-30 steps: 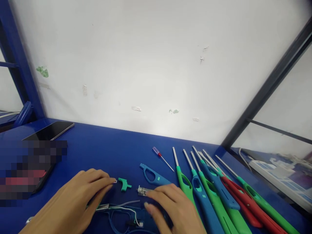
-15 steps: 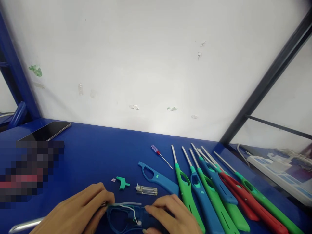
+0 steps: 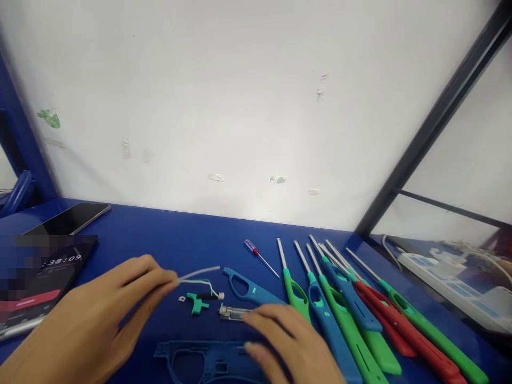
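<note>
My left hand (image 3: 120, 304) is closed in a pinch on a thin translucent tube (image 3: 204, 272) and a white wire (image 3: 196, 282). The wire leads to a small black piece with a pale end (image 3: 219, 295), beside a green trigger (image 3: 196, 303) and a tiny metal plate (image 3: 182, 299). My right hand (image 3: 296, 341) has its fingers apart, the index fingertip at the clear fuel tank (image 3: 232, 312). Below it lies a hollow blue lighter handle half (image 3: 220, 357), its right end hidden by this hand. A second blue handle half (image 3: 256, 290) rests behind the tank.
Several long green, blue and red lighters (image 3: 340, 301) lie side by side at the right. A small screwdriver (image 3: 260, 257) lies behind the parts. Two phones (image 3: 72, 216) are at the left, with a silver rod-like end (image 3: 22, 328) beside them. A white wall (image 3: 240, 106) stands behind.
My left hand has lifted the tube and wire away from the blue handle half and moved them up. My right hand has shifted slightly right, its fingers spreading. The handle half now shows its hollow inside.
</note>
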Motion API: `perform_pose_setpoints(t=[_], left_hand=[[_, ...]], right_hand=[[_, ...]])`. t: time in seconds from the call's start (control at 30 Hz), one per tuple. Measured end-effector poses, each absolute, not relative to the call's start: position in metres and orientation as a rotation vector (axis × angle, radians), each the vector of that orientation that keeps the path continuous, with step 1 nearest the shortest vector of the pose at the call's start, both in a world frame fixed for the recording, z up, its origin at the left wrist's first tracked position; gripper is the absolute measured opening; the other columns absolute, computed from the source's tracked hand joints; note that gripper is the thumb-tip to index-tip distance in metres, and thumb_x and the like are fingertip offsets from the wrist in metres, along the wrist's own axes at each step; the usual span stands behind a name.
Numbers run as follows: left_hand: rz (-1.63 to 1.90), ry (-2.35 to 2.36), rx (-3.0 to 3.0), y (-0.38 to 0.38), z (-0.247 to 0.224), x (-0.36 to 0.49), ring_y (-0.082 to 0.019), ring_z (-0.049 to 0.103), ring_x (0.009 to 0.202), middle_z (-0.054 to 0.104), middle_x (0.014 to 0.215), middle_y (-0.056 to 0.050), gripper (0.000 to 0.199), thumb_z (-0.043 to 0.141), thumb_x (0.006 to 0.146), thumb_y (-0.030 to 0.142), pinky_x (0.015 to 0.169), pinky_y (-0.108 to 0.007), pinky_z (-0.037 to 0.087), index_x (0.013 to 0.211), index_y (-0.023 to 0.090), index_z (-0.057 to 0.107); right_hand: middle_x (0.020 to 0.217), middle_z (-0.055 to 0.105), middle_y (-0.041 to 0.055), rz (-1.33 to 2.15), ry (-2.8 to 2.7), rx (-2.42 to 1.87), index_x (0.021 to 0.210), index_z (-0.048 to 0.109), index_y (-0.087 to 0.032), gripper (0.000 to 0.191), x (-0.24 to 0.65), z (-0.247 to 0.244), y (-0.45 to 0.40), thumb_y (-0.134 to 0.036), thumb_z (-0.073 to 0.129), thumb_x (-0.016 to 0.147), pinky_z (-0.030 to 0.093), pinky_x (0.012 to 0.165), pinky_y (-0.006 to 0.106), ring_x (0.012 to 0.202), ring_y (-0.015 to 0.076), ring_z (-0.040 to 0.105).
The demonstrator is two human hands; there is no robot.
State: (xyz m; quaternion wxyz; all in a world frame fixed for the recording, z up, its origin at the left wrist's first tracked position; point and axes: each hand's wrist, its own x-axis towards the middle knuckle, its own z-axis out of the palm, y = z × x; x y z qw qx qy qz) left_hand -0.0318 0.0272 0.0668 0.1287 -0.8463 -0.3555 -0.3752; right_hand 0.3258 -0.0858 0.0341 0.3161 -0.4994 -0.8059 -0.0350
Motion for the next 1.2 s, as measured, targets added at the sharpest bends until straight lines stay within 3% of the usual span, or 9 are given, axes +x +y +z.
perform_pose_setpoints(t=[0.07, 0.13, 0.27, 0.37, 0.63, 0.9, 1.0, 1.1, 1.2], left_hand=[[-1.001, -1.086, -2.493, 0.047, 0.079, -0.031, -0.017, 0.09, 0.096, 0.089, 0.114, 0.003, 0.07, 0.031, 0.139, 0.072, 0.09, -0.03, 0.067, 0.121, 0.037, 0.088], [-0.874, -1.179, -2.565, 0.068, 0.092, -0.029, -0.023, 0.092, 0.104, 0.093, 0.12, 0.001, 0.07, 0.03, 0.138, 0.069, 0.091, -0.038, 0.07, 0.122, 0.036, 0.09], [-0.577, -1.494, -2.61, 0.101, 0.101, -0.015, -0.023, 0.088, 0.112, 0.09, 0.125, -0.005, 0.032, 0.07, 0.131, 0.051, 0.104, -0.046, 0.075, 0.127, 0.024, 0.085], [-0.398, -1.685, -2.589, 0.109, 0.097, -0.003, -0.022, 0.086, 0.113, 0.087, 0.13, -0.006, 0.036, 0.089, 0.123, 0.054, 0.106, -0.047, 0.077, 0.135, 0.021, 0.083], [-0.184, -1.786, -2.601, 0.109, 0.085, 0.001, -0.024, 0.087, 0.116, 0.087, 0.136, -0.007, 0.042, 0.088, 0.123, 0.057, 0.106, -0.047, 0.077, 0.145, 0.022, 0.082], [-0.155, -1.664, -2.539, 0.128, 0.037, -0.005, -0.025, 0.087, 0.12, 0.087, 0.14, -0.008, 0.041, 0.089, 0.122, 0.056, 0.108, -0.049, 0.077, 0.144, 0.022, 0.082], [-0.204, -1.594, -2.523, 0.133, 0.028, -0.009, -0.024, 0.086, 0.119, 0.086, 0.14, -0.008, 0.041, 0.089, 0.122, 0.056, 0.106, -0.047, 0.077, 0.145, 0.022, 0.082], [-0.339, -1.516, -2.476, 0.133, 0.027, -0.013, -0.023, 0.085, 0.114, 0.086, 0.131, -0.006, 0.036, 0.09, 0.122, 0.053, 0.104, -0.046, 0.077, 0.139, 0.022, 0.083], [-0.557, -1.326, -2.47, 0.113, 0.032, -0.015, -0.027, 0.085, 0.109, 0.088, 0.125, -0.009, 0.027, 0.068, 0.128, 0.04, 0.104, -0.05, 0.075, 0.131, 0.023, 0.089]], right_hand=[[0.147, 0.1, 0.0034, -0.121, -2.161, -1.385, 0.159, 0.093, -0.035, 0.039, 0.332, 0.053, -0.076, -0.021, 0.087, 0.124, 0.082, 0.115, 0.037, 0.127, 0.0296, 0.101], [0.146, 0.101, 0.0083, -0.156, -2.224, -1.479, 0.162, 0.092, -0.028, 0.049, 0.336, 0.07, -0.065, -0.01, 0.087, 0.117, 0.083, 0.116, 0.045, 0.127, 0.0348, 0.101], [0.132, 0.103, 0.0094, -0.178, -2.329, -1.598, 0.151, 0.097, -0.027, 0.048, 0.338, 0.08, -0.047, -0.005, 0.096, 0.108, 0.086, 0.101, 0.046, 0.112, 0.0385, 0.103], [0.121, 0.103, 0.0064, -0.179, -2.34, -1.592, 0.145, 0.098, -0.029, 0.045, 0.338, 0.075, -0.043, -0.001, 0.093, 0.109, 0.085, 0.09, 0.041, 0.1, 0.0352, 0.103], [0.14, 0.102, 0.0085, -0.119, -2.205, -1.587, 0.162, 0.089, -0.029, 0.049, 0.351, 0.071, -0.049, -0.006, 0.084, 0.119, 0.084, 0.098, 0.039, 0.118, 0.0325, 0.103], [0.108, 0.099, 0.0052, -0.223, -2.261, -1.7, 0.132, 0.096, -0.026, 0.03, 0.331, 0.08, -0.028, -0.004, 0.088, 0.113, 0.078, 0.079, 0.037, 0.093, 0.0342, 0.101], [0.113, 0.098, 0.0053, -0.31, -2.215, -1.723, 0.124, 0.094, -0.028, 0.017, 0.333, 0.081, -0.03, -0.015, 0.083, 0.122, 0.076, 0.082, 0.038, 0.096, 0.0336, 0.101], [0.102, 0.093, 0.0035, -0.406, -2.102, -1.794, 0.118, 0.087, -0.029, 0.021, 0.349, 0.071, -0.047, -0.025, 0.071, 0.131, 0.069, 0.068, 0.035, 0.082, 0.0308, 0.097], [0.091, 0.089, 0.0031, -0.601, -1.919, -1.861, 0.12, 0.083, -0.029, 0.017, 0.369, 0.046, -0.07, -0.027, 0.068, 0.127, 0.058, 0.052, 0.036, 0.066, 0.0311, 0.092]])
